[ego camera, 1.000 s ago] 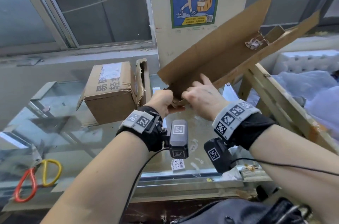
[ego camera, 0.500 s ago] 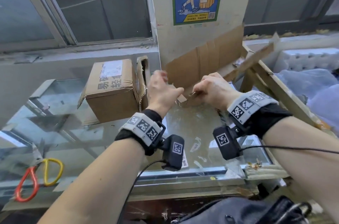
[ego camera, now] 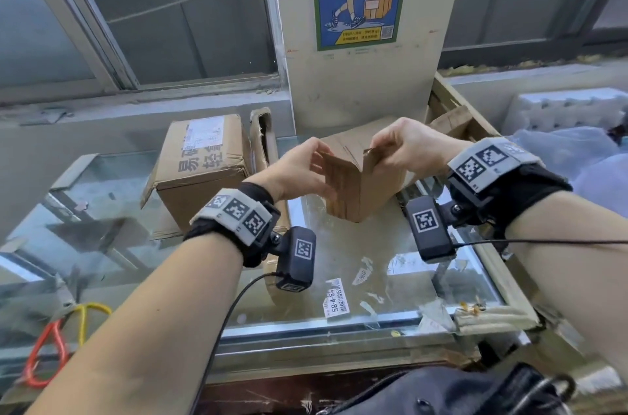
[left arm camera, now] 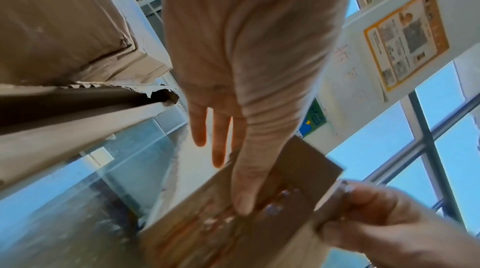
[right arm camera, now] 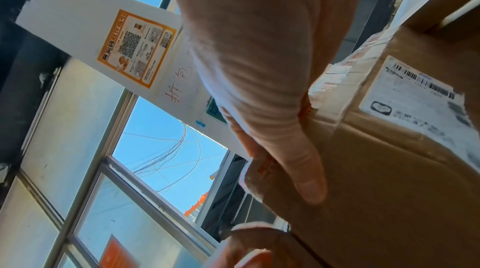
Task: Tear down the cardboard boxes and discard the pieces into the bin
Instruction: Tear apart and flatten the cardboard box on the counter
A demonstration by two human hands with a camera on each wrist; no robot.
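Over the glass counter (ego camera: 373, 265), just right of the closed box (ego camera: 204, 169), you had a folded cardboard piece (ego camera: 360, 186) held up between both hands. Your left hand (ego camera: 299, 169) pinched its left edge, thumb pressed on the face and the other fingers behind it. Your right hand (ego camera: 407, 146) gripped the top right flap, fingers curled round it. Left of that box, near the counter's front edge, sat the red and yellow scissors (ego camera: 57, 340).
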